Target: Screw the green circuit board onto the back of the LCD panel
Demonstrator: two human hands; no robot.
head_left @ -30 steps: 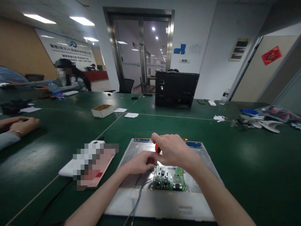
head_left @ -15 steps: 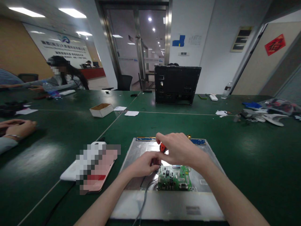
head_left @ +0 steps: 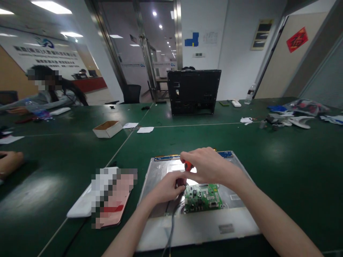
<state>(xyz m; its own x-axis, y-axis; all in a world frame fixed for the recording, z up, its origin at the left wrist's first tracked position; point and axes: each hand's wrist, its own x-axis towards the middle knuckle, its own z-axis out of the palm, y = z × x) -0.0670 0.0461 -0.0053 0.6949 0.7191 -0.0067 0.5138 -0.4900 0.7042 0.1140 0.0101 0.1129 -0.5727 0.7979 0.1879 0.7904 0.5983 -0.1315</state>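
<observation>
Two bare hands, left hand [head_left: 169, 186] and right hand [head_left: 207, 167], met at the far-left corner of a green rectangular circuit board [head_left: 205, 198].
Right hand wrapped round a red-orange-handled tool [head_left: 188, 166], its thin shaft pointing down at that corner; left hand's fingers curled just beside the shaft, whether pinching anything could not be told. Board lay on a flat silvery metal panel [head_left: 158, 175]; grey cables [head_left: 173, 225] ran from its left side toward the near edge. Beyond the board, a narrow blue strip board [head_left: 225, 154] lined the panel's far edge, and farther off stood a black plastic monitor casing [head_left: 194, 91]. Left of the board, well apart: a pink flat slab [head_left: 114, 216], partly pixelated.
</observation>
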